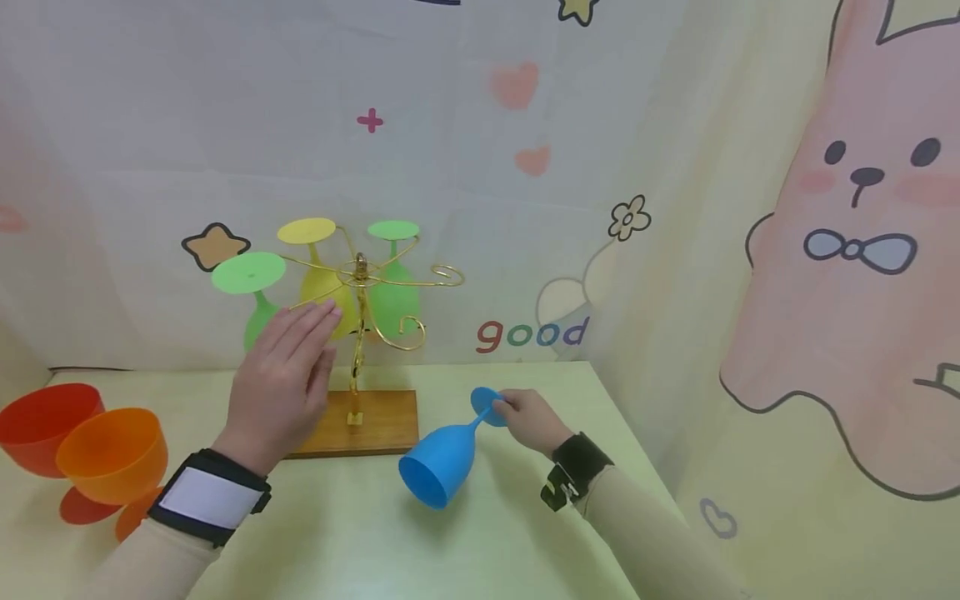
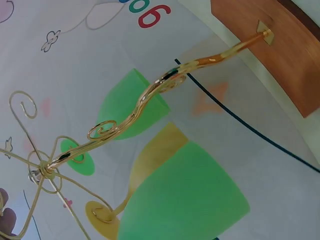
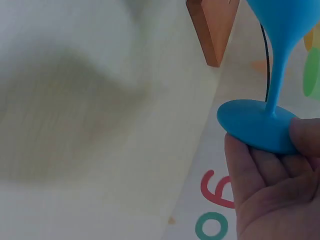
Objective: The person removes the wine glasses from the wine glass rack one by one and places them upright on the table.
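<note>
My right hand (image 1: 534,419) pinches the foot of a blue plastic wine glass (image 1: 441,462) between thumb and fingers. The glass tilts in the air, its bowl pointing down and left; the right wrist view shows its foot (image 3: 257,125) up close. Straight-fingered, my left hand (image 1: 281,383) is raised before a gold wire glass rack (image 1: 358,333). In the left wrist view, fingertips (image 2: 7,220) show beside a wire arm; contact is unclear. Upside down on the rack hang a yellow glass (image 1: 306,231) and two green glasses (image 1: 249,273), one (image 1: 393,304) at the back right.
On the left of the table (image 1: 360,533) stand a red glass (image 1: 48,425) and an orange glass (image 1: 112,454), both upright. The rack has a wooden base (image 1: 390,417). Two curled wire arms (image 1: 447,273) at the right carry no glass. A printed curtain (image 1: 465,192) hangs behind.
</note>
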### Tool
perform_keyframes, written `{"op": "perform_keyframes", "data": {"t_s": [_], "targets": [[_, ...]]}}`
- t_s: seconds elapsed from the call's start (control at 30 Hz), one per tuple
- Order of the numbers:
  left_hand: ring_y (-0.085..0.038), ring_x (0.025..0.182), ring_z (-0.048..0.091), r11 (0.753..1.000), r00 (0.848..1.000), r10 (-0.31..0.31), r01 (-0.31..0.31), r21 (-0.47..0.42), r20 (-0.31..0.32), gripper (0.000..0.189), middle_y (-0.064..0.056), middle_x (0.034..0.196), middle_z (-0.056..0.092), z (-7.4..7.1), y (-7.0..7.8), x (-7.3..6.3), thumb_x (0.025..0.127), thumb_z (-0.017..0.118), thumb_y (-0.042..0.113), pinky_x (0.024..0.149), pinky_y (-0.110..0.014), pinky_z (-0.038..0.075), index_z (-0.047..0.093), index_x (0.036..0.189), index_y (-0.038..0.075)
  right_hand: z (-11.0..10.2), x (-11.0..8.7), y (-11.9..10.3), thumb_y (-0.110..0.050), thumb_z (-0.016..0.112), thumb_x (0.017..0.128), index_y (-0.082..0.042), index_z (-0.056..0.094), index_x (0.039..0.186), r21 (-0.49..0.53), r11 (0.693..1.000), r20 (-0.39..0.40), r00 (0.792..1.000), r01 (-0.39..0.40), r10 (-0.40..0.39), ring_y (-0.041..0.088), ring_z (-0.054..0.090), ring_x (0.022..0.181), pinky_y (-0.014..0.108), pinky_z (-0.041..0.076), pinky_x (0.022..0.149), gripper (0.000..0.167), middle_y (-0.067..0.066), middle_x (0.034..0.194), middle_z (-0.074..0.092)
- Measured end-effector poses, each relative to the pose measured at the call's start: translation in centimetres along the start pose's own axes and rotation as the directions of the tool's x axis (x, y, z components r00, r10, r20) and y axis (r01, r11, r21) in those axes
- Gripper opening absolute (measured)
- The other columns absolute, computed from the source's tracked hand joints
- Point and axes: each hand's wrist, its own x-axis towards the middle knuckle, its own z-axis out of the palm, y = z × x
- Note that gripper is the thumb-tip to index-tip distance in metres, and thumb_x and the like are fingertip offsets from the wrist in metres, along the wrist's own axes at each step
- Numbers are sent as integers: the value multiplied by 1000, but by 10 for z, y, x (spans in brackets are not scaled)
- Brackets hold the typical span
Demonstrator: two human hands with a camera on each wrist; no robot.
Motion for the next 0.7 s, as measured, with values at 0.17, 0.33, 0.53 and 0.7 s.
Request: {"op": "perform_keyframes", "data": {"t_s": [0.17,0.33,0.53,0.7], "targets": [[-38,139,29,998,987,51,-55,19,150,61,-19,149,38,-10,-1,-6,103,32,40,115,-49,19,37,146,-3,20,-8,6,-18,46,103,0,60,88,98,993,47,997,-63,59,19,50,76,34,40,71,28,4,74,50],[-33,144,19,998,958,65,-68,1,280,75,-14,157,26,-19,10,-20,100,29,55,117,-46,13,27,151,1,40,-15,10,-12,44,103,4,62,100,281,949,125,986,-143,112,20,59,85,38,54,81,24,8,88,57],[-32,144,20,992,922,127,-109,-69,366,86,-9,159,23,-21,26,-36,93,40,64,117,-43,13,26,152,3,64,-21,5,-12,45,103,5,61,108,499,826,249,956,-263,154,25,65,96,42,54,86,24,14,103,62],[-28,145,20,984,886,167,-121,-130,433,94,-4,159,21,-15,35,-42,86,54,65,118,-39,12,26,153,6,76,-25,-3,-15,45,103,5,59,121,610,726,334,934,-319,130,29,65,104,42,52,91,30,16,113,65]]}}
